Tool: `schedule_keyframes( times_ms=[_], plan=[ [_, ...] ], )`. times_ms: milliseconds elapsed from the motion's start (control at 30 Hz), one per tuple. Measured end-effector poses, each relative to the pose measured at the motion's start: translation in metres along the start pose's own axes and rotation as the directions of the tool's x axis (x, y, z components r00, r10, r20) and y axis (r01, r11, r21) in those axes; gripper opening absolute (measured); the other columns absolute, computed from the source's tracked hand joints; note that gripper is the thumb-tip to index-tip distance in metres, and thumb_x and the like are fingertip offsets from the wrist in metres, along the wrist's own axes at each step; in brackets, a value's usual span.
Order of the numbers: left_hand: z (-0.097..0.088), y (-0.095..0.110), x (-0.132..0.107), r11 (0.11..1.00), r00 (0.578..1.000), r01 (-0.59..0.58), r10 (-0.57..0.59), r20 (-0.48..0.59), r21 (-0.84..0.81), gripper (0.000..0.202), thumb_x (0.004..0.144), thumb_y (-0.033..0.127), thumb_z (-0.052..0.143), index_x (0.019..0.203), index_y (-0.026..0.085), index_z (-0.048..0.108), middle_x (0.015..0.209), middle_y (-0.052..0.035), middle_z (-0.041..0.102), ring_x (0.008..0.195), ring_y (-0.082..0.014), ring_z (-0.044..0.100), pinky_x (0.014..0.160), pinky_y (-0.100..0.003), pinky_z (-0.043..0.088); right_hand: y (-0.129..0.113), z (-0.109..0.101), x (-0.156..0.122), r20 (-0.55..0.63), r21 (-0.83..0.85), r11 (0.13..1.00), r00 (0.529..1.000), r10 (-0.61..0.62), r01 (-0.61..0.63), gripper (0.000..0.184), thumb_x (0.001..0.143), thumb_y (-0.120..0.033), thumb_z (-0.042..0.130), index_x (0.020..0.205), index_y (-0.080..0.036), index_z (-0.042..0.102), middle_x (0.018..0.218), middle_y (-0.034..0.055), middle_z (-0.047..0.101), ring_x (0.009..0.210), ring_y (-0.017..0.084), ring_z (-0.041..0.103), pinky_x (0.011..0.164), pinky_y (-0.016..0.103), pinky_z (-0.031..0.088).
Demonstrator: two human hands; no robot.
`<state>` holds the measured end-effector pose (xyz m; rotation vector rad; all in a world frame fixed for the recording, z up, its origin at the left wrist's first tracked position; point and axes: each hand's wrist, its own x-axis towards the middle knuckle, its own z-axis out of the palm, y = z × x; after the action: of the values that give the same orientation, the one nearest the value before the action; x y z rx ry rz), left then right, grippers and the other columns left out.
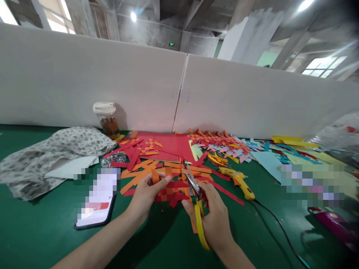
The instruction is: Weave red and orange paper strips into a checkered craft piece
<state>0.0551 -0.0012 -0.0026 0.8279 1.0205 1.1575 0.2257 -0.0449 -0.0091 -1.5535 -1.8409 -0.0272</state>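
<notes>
Orange paper strip (155, 175): one, folded, pinched between thumb and fingers of the left hand (148, 189), near mid-table; whether it joins the checkered patch (163, 195) below cannot be told.

Scissors (199, 220): one pair, yellow-handled, blades parted, gripped in the right hand (215, 215), points near the strip.

Loose strips (130, 183): orange and red, many, strewn around both hands; judged the portion left unworked.

Woven pieces (210, 138): red-and-orange, fringed, massed at the back right; judged largely done. The checkered patch, judged partial, has uneven edges.

Red sheet (171, 144): flat, behind the strips.

Glue gun (238, 180): yellow, corded, right of the scissors.

Outlying: phone (98, 201), patterned cloth (67, 144), lidded cup (108, 121), left; pale-blue sheet (266, 163), right.
</notes>
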Motion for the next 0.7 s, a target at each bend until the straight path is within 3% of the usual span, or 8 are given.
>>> schedule_keyframes(
  times_ms=[233, 400, 533, 700],
  plan=[
    [0.005, 0.000, -0.001, 0.997, 0.998, -0.062, 0.061, -0.017, -0.040, 0.019, 0.066, 0.028, 0.072, 0.076, 0.016, 0.061, 0.077, -0.0006, 0.062, 0.073, -0.0128, 0.059, 0.064, -0.021, 0.047, 0.001, 0.006, -0.001, 0.096, -0.099, 0.995, 0.995, 0.018, -0.008, 0.037, 0.073, -0.039, 0.059, 0.104, -0.021, 0.050, 0.088, 0.0062, 0.057, 0.079, 0.022, 0.057, 0.060, 0.029, 0.046],
    [0.009, 0.001, -0.003, 0.998, 0.999, -0.034, 0.035, 0.015, -0.062, 0.018, 0.069, 0.031, 0.070, 0.078, 0.017, 0.062, 0.083, -0.0031, 0.065, 0.075, -0.0151, 0.061, 0.066, -0.024, 0.049, 0.002, 0.008, 0.000, 0.106, -0.116, 0.993, 0.994, 0.020, -0.008, 0.035, 0.074, -0.040, 0.057, 0.103, -0.021, 0.051, 0.087, 0.0065, 0.058, 0.078, 0.022, 0.058, 0.059, 0.029, 0.046],
    [0.010, -0.004, -0.004, 0.995, 0.996, -0.085, 0.087, 0.037, -0.051, 0.013, 0.069, 0.028, 0.070, 0.074, 0.018, 0.064, 0.081, -0.0012, 0.065, 0.077, -0.0133, 0.060, 0.069, -0.021, 0.048, 0.000, 0.007, -0.002, 0.104, -0.105, 0.994, 0.995, 0.006, 0.005, 0.036, 0.075, -0.043, 0.057, 0.102, -0.020, 0.052, 0.087, 0.0069, 0.059, 0.077, 0.022, 0.058, 0.058, 0.029, 0.046],
    [0.013, -0.007, -0.005, 0.997, 0.996, -0.077, 0.076, 0.035, 0.008, 0.016, 0.069, 0.030, 0.069, 0.072, 0.018, 0.060, 0.076, -0.0001, 0.062, 0.069, -0.0123, 0.058, 0.060, -0.020, 0.048, 0.001, 0.007, -0.002, 0.118, -0.088, 0.996, 0.993, 0.025, -0.014, 0.037, 0.073, -0.042, 0.058, 0.103, -0.021, 0.051, 0.086, 0.0060, 0.059, 0.076, 0.021, 0.058, 0.058, 0.028, 0.045]
  ],
)
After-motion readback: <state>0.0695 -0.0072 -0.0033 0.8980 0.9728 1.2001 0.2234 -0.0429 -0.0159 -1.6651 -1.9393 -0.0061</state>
